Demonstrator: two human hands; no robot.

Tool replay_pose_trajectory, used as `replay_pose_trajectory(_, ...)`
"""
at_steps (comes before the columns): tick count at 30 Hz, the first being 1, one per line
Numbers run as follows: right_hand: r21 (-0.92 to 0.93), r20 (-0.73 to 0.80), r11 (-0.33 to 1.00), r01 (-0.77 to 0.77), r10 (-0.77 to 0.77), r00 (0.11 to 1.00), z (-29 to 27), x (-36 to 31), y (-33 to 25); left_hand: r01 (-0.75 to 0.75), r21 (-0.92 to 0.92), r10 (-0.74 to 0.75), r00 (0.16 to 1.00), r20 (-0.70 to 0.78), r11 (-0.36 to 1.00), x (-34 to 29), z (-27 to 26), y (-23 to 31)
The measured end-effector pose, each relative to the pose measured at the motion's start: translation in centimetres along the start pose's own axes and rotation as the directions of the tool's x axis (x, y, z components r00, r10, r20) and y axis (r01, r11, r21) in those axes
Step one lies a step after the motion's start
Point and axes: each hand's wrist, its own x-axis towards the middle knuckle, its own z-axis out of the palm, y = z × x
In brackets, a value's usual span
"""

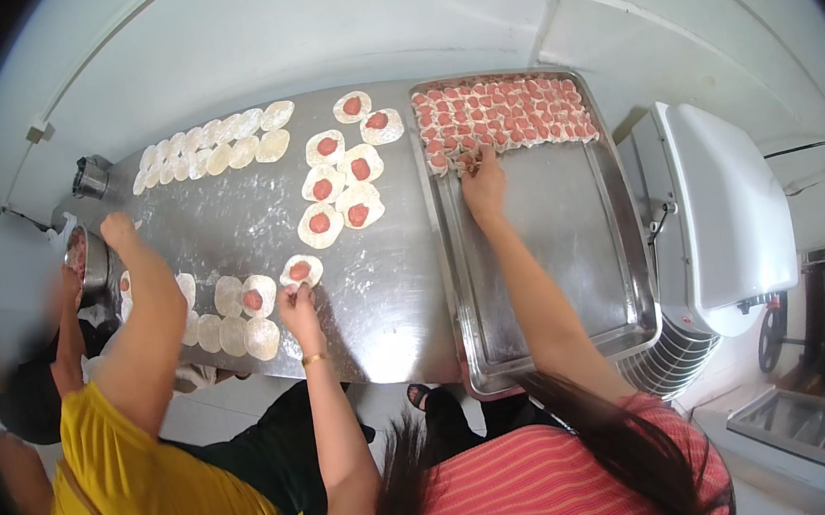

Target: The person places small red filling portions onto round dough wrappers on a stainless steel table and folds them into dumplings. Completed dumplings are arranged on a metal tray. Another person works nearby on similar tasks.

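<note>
My left hand [300,315] is closed at the near edge of a round dough wrapper [315,273] topped with a lump of pink minced meat. At the tray's filled part, my right hand [485,188] is closed on a small open-topped dumpling [468,161], partly hidden by the fingers. That dumpling is at the front row of many packed dumplings [508,112] with pink meat showing on top. Between my hands and beyond lie several meat-topped wrappers [358,206] on the steel table [386,290].
The dumplings sit in a large metal tray [552,243] at the right. Plain wrappers [210,148] overlap in rows at the far left, with more [261,340] near the front edge. A co-worker in yellow [153,466] reaches across beside a metal bowl [91,261]. A white machine [729,204] stands right.
</note>
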Motion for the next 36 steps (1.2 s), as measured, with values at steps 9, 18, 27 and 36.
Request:
replay_pose_trajectory(9,0.165,0.049,0.986,-0.022,0.014,0.999,0.8,0.1,0.0,0.247,-0.609,-0.193,0.969,0.154,0.754,-4.6,0.5,1.9)
replay_pose_trajectory(18,0.020,0.057,1.000,0.006,-0.007,0.998,1.6,0.7,0.8,0.414,-0.618,-0.238,0.906,0.350,0.668,-7.1,1.4,1.9)
replay_pose_trajectory(27,0.098,-0.120,0.993,0.062,-0.050,0.992,-1.5,-4.6,-3.6,0.500,-0.521,-0.239,0.839,0.488,0.692,-11.0,1.8,4.4)
replay_pose_trajectory(36,0.448,0.830,0.369,-0.814,0.165,0.532,-3.4,-20.1,-9.3,0.478,-0.425,-0.250,0.836,0.488,0.769,-13.1,0.6,5.7)
